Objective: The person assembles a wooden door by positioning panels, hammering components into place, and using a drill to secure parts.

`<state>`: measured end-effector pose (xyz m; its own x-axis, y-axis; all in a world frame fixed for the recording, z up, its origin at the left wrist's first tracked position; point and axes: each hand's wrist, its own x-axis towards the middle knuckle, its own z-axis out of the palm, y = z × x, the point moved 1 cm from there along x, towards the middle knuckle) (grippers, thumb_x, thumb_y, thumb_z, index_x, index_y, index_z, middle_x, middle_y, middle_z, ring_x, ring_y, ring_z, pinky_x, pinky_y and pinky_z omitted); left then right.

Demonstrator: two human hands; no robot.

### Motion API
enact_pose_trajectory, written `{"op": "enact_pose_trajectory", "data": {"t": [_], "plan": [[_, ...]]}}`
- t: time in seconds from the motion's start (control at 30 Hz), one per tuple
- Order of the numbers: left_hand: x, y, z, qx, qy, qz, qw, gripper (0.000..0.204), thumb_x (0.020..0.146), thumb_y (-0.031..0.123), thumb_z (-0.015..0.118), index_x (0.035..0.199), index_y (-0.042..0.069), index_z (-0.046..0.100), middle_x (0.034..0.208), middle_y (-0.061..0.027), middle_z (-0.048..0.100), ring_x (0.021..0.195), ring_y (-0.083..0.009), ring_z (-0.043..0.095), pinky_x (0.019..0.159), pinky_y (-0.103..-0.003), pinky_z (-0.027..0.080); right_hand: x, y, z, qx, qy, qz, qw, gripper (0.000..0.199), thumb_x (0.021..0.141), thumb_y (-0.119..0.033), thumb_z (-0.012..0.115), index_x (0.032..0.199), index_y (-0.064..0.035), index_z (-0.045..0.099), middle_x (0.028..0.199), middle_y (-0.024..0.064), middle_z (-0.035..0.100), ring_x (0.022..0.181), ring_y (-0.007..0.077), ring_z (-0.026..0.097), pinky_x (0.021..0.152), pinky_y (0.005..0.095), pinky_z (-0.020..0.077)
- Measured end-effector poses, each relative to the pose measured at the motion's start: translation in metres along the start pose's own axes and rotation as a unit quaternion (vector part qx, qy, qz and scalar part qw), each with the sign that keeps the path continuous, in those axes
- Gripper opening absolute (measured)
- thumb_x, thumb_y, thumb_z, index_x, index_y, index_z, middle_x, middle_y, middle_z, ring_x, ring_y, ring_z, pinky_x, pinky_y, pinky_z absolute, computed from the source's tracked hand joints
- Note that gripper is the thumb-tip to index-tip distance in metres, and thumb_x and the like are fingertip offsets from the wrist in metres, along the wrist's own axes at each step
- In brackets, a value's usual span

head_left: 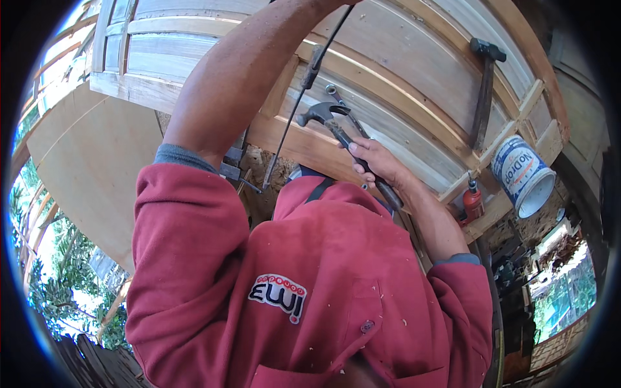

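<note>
Daylight and foliage [61, 288] show at the left of this cluttered workspace, with a framed wooden panel [404, 64] spread across the far side and a curved wooden sheet [84, 152] at its left. Near the middle, the right hand [378, 161] is closed round the handle of a claw hammer [333, 123], partway down; that grip probably balances the heavy head, which points left and away from the body in a red jacket [336, 252]. A ring-ended wrench [341, 102] lies just beside the hammer, one end reaching toward the fingers; whether they touch it, I cannot tell. The left arm stretches far forward, and the left hand [341, 2] is mostly cut off by the far edge, so its grip cannot be told. It is near a long metal rod [289, 123], apparently a clamp bar, slanting across the panel's edge, perhaps to press its parts together. Farther right, a second hammer [484, 94], a red bottle jack [473, 204] and a blue-and-white bucket [522, 174] sit at the panel's right side, presumably for easy reach.
</note>
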<state>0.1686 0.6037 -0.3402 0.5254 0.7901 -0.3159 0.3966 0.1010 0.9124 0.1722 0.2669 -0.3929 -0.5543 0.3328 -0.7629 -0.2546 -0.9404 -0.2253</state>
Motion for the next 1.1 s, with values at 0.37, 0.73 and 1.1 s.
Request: {"op": "enact_pose_trajectory", "data": {"t": [0.37,0.73,1.1], "plan": [[-0.001,0.008,-0.004,0.007,0.030,-0.073,0.997,0.059,0.099,0.066,0.040,0.077,0.013,0.052,0.055,0.0019,0.040,0.041,-0.0114,0.037,0.038,-0.031,0.032,-0.004,-0.036,0.024,-0.711,0.189,-0.284,0.615,0.043,0.088,-0.013,0.057,0.132,-0.0115,0.054,0.089,0.0134,0.063,0.076,0.0282,0.067,0.063,0.0408,0.0550],[-0.003,0.011,-0.007,0.042,0.038,-0.084,0.995,0.061,0.100,0.065,0.038,0.077,0.011,0.052,0.058,-0.0019,0.044,0.044,-0.0155,0.041,0.041,-0.034,0.036,-0.008,-0.031,0.000,-0.751,0.244,-0.421,0.446,0.041,0.085,-0.016,0.059,0.125,-0.0204,0.066,0.085,0.0049,0.052,0.079,0.0223,0.057,0.062,0.0345,0.0455],[0.009,0.008,-0.010,0.049,0.048,-0.140,0.988,0.062,0.100,0.067,0.037,0.074,0.012,0.051,0.055,-0.0011,0.042,0.042,-0.0147,0.040,0.040,-0.034,0.035,-0.002,-0.048,0.005,-0.752,0.264,-0.343,0.496,0.044,0.080,-0.019,0.068,0.123,-0.0130,0.063,0.088,0.0074,0.059,0.089,0.0258,0.062,0.070,0.0390,0.0540]]}}
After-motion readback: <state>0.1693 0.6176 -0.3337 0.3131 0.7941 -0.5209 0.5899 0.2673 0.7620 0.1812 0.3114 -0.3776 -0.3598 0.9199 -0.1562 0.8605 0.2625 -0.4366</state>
